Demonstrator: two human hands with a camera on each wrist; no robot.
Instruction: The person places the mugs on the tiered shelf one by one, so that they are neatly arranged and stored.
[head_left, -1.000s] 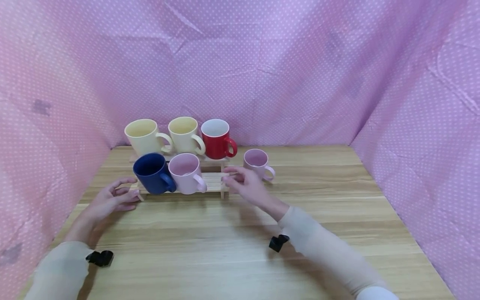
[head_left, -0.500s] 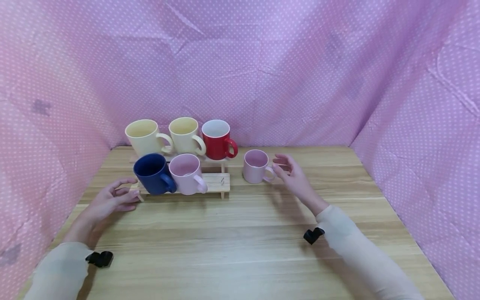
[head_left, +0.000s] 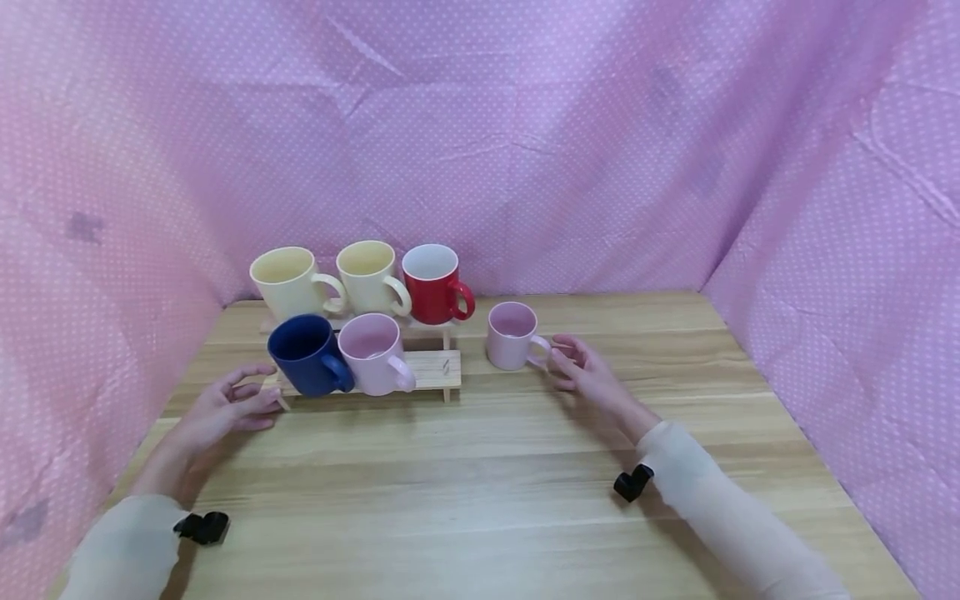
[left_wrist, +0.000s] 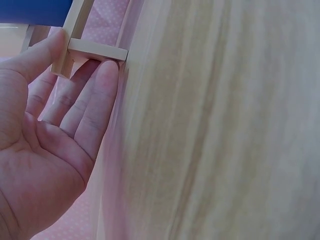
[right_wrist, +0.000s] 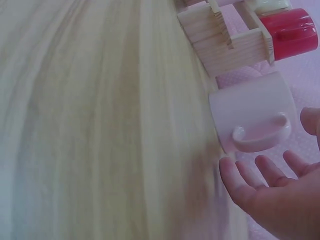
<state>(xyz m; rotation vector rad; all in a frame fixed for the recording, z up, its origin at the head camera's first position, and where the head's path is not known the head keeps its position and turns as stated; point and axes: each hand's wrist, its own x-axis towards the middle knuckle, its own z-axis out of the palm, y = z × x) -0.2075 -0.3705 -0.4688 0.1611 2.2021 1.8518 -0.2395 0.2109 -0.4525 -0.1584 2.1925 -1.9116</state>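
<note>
My left hand (head_left: 225,408) is at the left end of a small two-tier wooden rack (head_left: 431,371), thumb against the end of the lower shelf and fingers round its leg, as the left wrist view shows. On that shelf stand a dark blue mug (head_left: 313,375) and a pink mug (head_left: 378,375). Another pink mug (head_left: 508,346) stands upright on the table, right of the rack, its handle facing right. Beside that handle is my right hand (head_left: 592,379), fingers spread and loosely bent. A small gap separates fingers and handle in the right wrist view (right_wrist: 280,195).
Two pale yellow mugs (head_left: 288,287) and a red mug (head_left: 431,292) with a white inside stand on the upper tier. Pink dotted cloth (head_left: 480,150) hangs behind and along both sides of the wooden table (head_left: 465,500).
My right hand has left the rack's right end and moved right, round to the handle side of the lone pink mug. My left hand has stayed at the rack's left end.
</note>
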